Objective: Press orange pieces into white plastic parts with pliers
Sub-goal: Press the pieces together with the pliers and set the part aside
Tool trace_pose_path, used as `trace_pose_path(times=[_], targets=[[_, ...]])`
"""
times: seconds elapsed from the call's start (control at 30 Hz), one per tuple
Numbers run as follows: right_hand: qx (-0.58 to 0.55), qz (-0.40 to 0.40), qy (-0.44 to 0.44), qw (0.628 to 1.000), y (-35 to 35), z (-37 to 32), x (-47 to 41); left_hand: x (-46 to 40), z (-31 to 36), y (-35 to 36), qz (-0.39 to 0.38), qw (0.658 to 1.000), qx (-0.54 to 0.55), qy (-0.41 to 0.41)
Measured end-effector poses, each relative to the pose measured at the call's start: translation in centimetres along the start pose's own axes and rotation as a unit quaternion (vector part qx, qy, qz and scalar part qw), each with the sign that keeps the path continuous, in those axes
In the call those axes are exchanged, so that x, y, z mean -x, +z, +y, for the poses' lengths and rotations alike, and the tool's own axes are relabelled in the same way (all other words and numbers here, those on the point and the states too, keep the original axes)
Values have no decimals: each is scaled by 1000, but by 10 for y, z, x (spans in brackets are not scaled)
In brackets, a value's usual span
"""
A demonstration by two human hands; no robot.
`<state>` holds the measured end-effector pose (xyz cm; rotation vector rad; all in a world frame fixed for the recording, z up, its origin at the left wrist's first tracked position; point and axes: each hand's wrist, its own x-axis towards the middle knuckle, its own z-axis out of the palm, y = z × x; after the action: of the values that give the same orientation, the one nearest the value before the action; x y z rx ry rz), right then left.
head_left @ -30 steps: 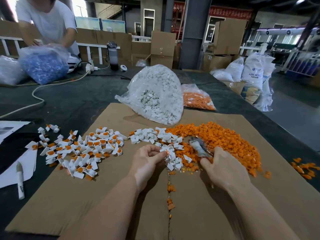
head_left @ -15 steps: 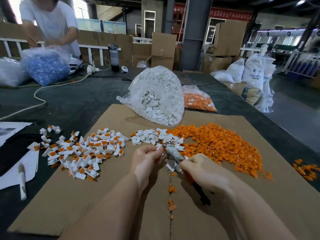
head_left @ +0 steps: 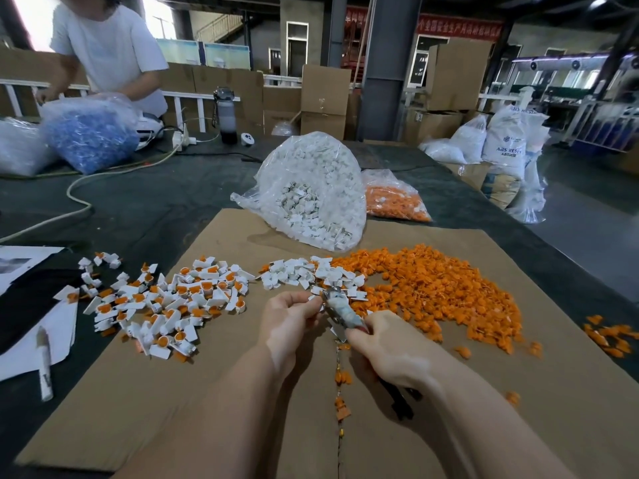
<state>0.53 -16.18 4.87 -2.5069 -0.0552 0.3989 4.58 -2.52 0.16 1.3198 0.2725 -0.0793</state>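
My right hand [head_left: 387, 347] grips the pliers [head_left: 340, 311], whose jaws point up-left at the fingertips of my left hand [head_left: 288, 318]. My left hand pinches a small white plastic part [head_left: 315, 299] right at the jaw tips; whether an orange piece sits in it is hidden. A loose heap of orange pieces [head_left: 435, 288] lies to the right on the cardboard sheet [head_left: 214, 402]. Bare white parts [head_left: 294, 274] lie just beyond my hands. A spread of white parts with orange inserts [head_left: 166, 302] lies to the left.
A clear bag of white parts [head_left: 311, 191] and a bag of orange pieces [head_left: 394, 198] stand behind the cardboard. A marker [head_left: 45, 364] lies on paper at left. A person in a white shirt [head_left: 107, 53] handles a bag of blue parts [head_left: 90, 136] at far left.
My right hand has swung the pliers left from the orange heap until the jaws meet the part that my left hand pinches. My left hand has stayed in place.
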Motion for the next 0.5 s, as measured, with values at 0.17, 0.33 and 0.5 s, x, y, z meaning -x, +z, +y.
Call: trace_pose_path(times=[0.17, 0.33, 0.5], targets=[[21, 40, -7, 999, 8, 6, -2, 2, 1, 3, 2, 1000, -7, 17], [-51, 92, -13, 994, 10, 20, -2, 4, 0, 0, -14, 1000, 6, 24], [18, 260, 46, 964, -1, 46, -5, 6, -8, -5, -22, 988, -108, 106]])
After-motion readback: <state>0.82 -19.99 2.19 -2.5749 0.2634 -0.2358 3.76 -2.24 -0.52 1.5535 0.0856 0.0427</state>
